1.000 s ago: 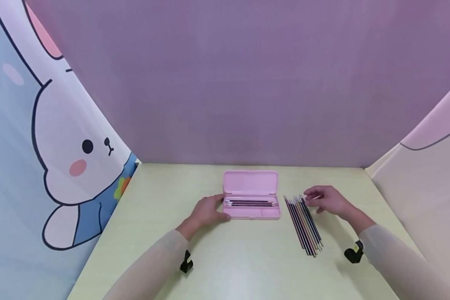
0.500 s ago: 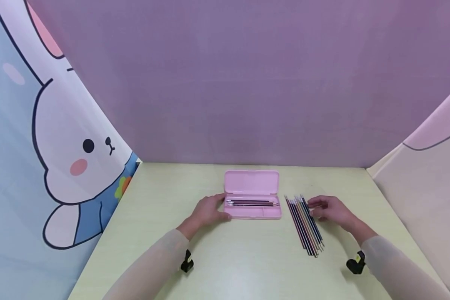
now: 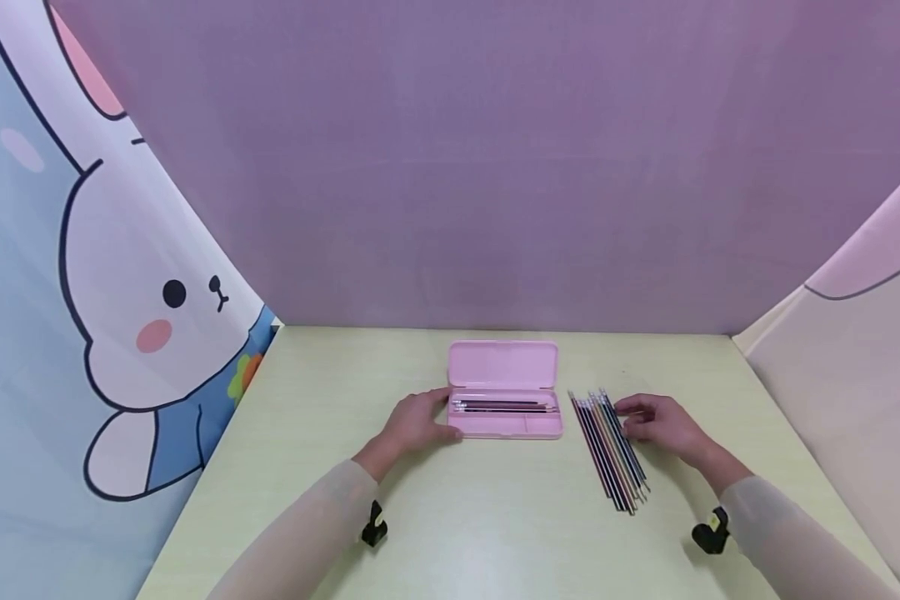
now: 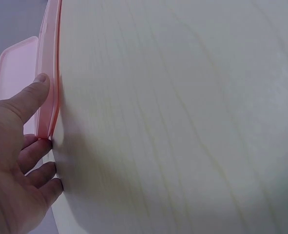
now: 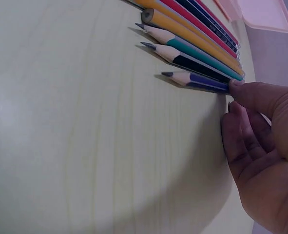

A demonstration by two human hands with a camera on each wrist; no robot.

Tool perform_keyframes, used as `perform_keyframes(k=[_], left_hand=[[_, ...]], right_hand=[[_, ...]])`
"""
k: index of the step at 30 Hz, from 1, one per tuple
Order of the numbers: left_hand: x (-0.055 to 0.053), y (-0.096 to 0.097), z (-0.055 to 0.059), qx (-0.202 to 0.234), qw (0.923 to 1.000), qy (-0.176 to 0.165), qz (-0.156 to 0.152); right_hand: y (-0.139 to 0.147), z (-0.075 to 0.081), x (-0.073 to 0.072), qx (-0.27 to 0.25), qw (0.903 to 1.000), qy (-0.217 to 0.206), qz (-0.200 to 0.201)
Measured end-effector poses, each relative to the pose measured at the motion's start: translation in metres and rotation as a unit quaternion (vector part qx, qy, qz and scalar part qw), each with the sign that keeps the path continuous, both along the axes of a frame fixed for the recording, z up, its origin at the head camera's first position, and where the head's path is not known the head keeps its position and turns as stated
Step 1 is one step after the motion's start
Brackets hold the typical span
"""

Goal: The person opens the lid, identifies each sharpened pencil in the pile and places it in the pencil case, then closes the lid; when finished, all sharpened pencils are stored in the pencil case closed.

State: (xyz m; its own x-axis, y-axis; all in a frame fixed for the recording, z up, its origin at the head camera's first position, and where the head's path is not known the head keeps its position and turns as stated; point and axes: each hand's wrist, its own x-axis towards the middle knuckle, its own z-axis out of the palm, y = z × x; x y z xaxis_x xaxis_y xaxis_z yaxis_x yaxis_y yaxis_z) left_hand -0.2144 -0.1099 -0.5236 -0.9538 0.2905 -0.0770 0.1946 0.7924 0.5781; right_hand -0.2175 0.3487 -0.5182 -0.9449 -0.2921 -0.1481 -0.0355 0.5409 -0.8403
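A pink pencil case [image 3: 503, 364] lies with its lid up, and a few pencils [image 3: 504, 407] rest in its rear compartment. My left hand [image 3: 412, 423] holds its left end; the left wrist view has the thumb [image 4: 34, 97] on the case's front wall and fingers around the corner. To the right, several pencils [image 3: 607, 454] lie side by side on the table, points toward me. My right hand [image 3: 666, 427] is at their far right end. There its thumb and a finger pinch the outermost blue pencil [image 5: 204, 83] by its back end; the fingertip contact is partly hidden.
The pale wooden table [image 3: 495, 533] ends at a purple backdrop [image 3: 495, 167]. A cloth with a rabbit print [image 3: 142, 317] hangs on the left, and a pale cloth [image 3: 855, 375] on the right. Each wrist carries a small black camera.
My right hand has come down and toward me onto the rightmost pencil, whose point has shifted slightly right. My left hand and the case stay in place.
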Motion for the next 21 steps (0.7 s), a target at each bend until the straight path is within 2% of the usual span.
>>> perform_keyframes(k=[5,10,16,21], left_hand=[[0.000,0.001,0.000,-0.001,1.0000,0.000,0.001],[0.000,0.001,0.000,-0.002,1.0000,-0.001,0.005],[0.000,0.000,-0.002,0.001,1.0000,0.003,0.004],[-0.001,0.000,-0.003,0.002,1.0000,0.006,0.001]], right_hand=[[-0.004,0.001,-0.001,0.015,0.9998,0.010,-0.006],[-0.009,0.003,-0.003,0.048,0.9982,0.009,-0.034],[-0.012,0.008,-0.003,0.060,0.9971,0.000,-0.048],[-0.013,0.006,-0.004,0.068,0.9956,-0.011,-0.063]])
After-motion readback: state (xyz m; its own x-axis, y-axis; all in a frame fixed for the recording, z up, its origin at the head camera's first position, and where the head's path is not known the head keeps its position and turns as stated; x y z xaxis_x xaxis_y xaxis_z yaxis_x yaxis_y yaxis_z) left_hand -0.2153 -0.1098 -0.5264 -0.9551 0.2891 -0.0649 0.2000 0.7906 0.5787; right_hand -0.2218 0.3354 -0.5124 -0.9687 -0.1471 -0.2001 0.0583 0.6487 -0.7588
